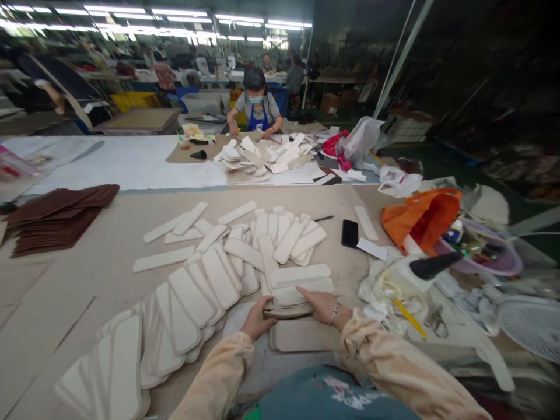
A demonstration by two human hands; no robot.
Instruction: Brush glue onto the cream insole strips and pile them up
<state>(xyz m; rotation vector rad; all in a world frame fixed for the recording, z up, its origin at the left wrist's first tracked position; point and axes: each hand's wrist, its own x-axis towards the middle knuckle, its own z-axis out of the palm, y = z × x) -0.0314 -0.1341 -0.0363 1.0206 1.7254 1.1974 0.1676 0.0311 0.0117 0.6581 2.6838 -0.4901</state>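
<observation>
My left hand (258, 319) is closed on the left end of a few flat, long pieces with rounded corners, the held strips (289, 312), seen edge-on. My right hand (322, 305) grips their right end, thumb on top. Just beyond lie two cream strips (301, 276), partly behind my fingers. Nearer my body is a low stack of similar strips (308, 335). To the left, a long fanned row of cream strips (188, 297) curves across the table, and more overlap in a loose heap (280, 233) farther off.
Brown sheets (63, 219) are stacked at left. On the right are a black phone (349, 233), an orange bag (420, 219), a purple basin (503, 251), a yellow-handled tool (409, 319) and a white fan (531, 324). Across the table a co-worker (258, 108) handles another heap of strips (262, 154).
</observation>
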